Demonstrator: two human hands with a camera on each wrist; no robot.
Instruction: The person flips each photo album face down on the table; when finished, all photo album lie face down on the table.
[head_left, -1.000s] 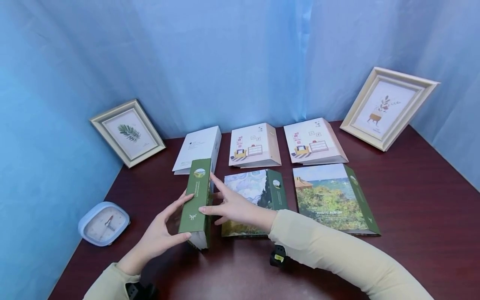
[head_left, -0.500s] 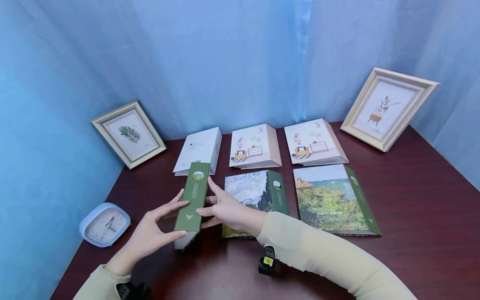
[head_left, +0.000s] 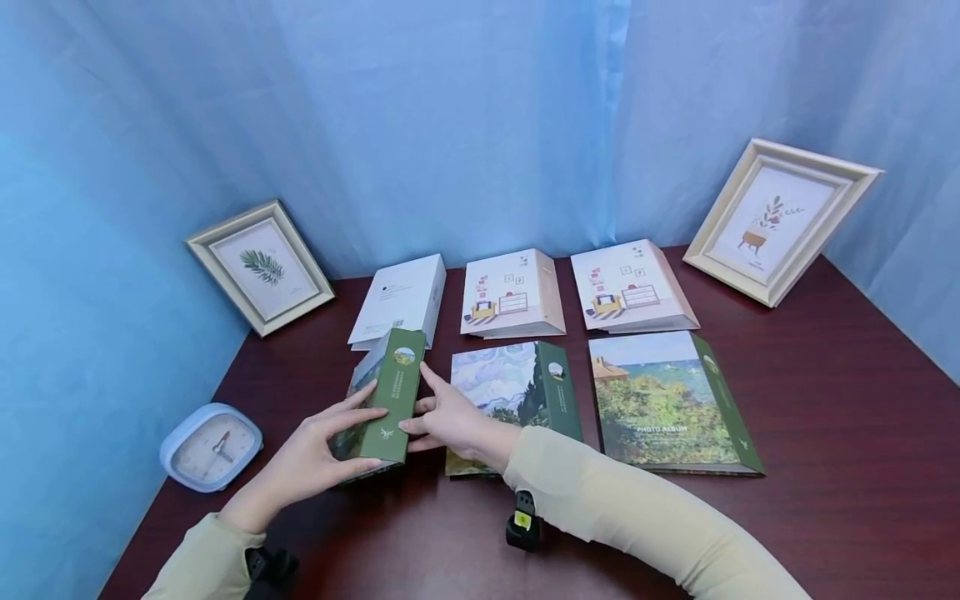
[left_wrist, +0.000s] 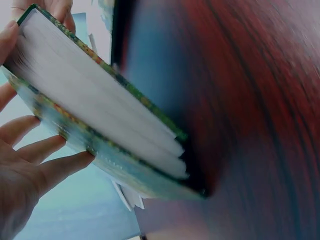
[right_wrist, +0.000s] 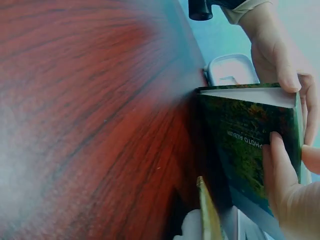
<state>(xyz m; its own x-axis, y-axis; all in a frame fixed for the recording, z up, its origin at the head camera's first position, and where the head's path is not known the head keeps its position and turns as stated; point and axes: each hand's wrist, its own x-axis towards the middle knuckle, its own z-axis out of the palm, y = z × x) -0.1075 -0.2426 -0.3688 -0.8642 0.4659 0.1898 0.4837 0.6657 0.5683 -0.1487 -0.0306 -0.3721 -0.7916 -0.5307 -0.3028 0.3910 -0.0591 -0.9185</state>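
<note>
A thick photo album [head_left: 403, 387] with a green spine is held tilted at the left of the table, spine up and to the right. My left hand [head_left: 300, 458] grips it from the left, fingers spread over one cover and thumb by the near end of the spine. From the other side my right hand [head_left: 461, 421] pinches it, thumb on the spine and fingers against the opposite cover. White page edges [left_wrist: 95, 95] show between the covers in the left wrist view. In the right wrist view, "PHOTO ALBUM" is printed on the dark cover [right_wrist: 245, 135].
Two painted-cover albums, one with clouds [head_left: 495, 375] and one with a seaside garden [head_left: 660, 400], lie to the right. Behind are a white album [head_left: 401, 292] and two room-drawing albums [head_left: 498, 296]. A blue clock [head_left: 212, 448] and picture frames [head_left: 262, 267] stand around them.
The album's lower edge has swung left while its spine stays up, so its left cover now shows in the head view. Both hands have kept hold and shifted slightly with it.
</note>
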